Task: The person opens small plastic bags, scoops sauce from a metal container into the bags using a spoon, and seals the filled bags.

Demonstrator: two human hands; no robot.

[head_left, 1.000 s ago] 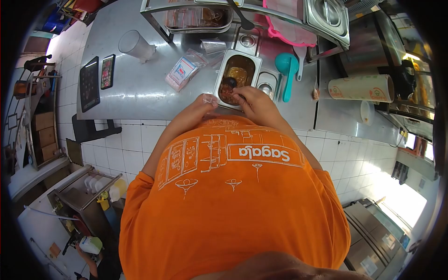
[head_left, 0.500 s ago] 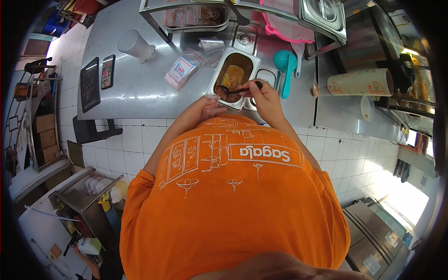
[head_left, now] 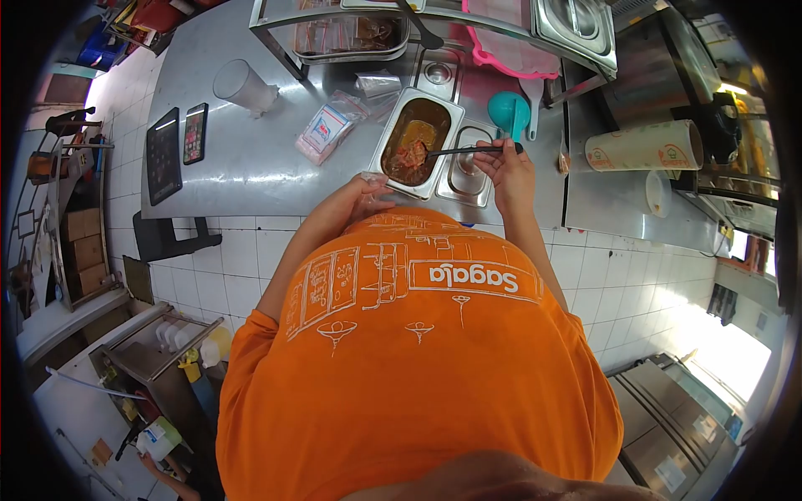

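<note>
My right hand [head_left: 506, 167] grips the end of a black-handled spoon [head_left: 468, 151], whose bowl is heaped with reddish food over a steel container [head_left: 452, 125] of brown sauce. At the container's near left corner, my left hand [head_left: 368, 194] is closed on a clear plastic bag [head_left: 378, 182]. A lidded steel container [head_left: 466, 185] sits directly right of the open one, below the teal scoop [head_left: 511, 113]. To the left lies a plastic packet [head_left: 324, 132] with a blue and white label.
A clear cup [head_left: 241, 85], a phone [head_left: 195, 134] and a tablet [head_left: 164, 157] are on the steel table's left. A steel rack [head_left: 288, 52] stands at the back. Rightward are a patterned roll [head_left: 643, 148] and a white tub [head_left: 657, 194]. A co-worker's arm [head_left: 167, 478] shows lower left.
My right hand has moved right and away from the container, drawing the spoon up with food on it. My left hand stays near the container's left corner with the bag.
</note>
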